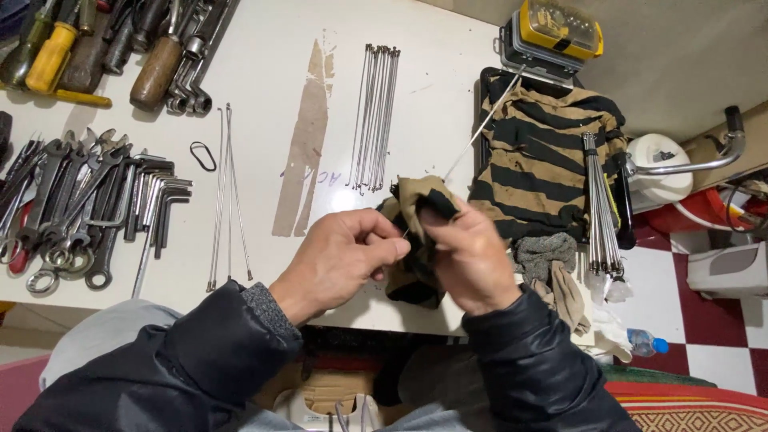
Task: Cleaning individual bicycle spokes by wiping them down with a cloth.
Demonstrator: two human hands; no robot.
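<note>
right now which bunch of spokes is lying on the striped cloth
The bundle at the right, lying on the striped cloth. The middle bunch and the few at the left lie on the bare table.

Cloth, steel and a matt worktop

Soft striped rag [416, 232] around a thin shiny metal spoke [480, 132]; smooth white worktop [264, 88], bright steel spokes [374, 116] at 12 o'clock.

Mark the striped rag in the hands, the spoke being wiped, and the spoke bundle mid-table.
striped rag [418, 202]: head view, tan fold above the hands.
spoke [482, 128]: head view, bare shaft rising up-right from the rag.
spoke bundle [374, 120]: head view, middle of the shafts.
</note>
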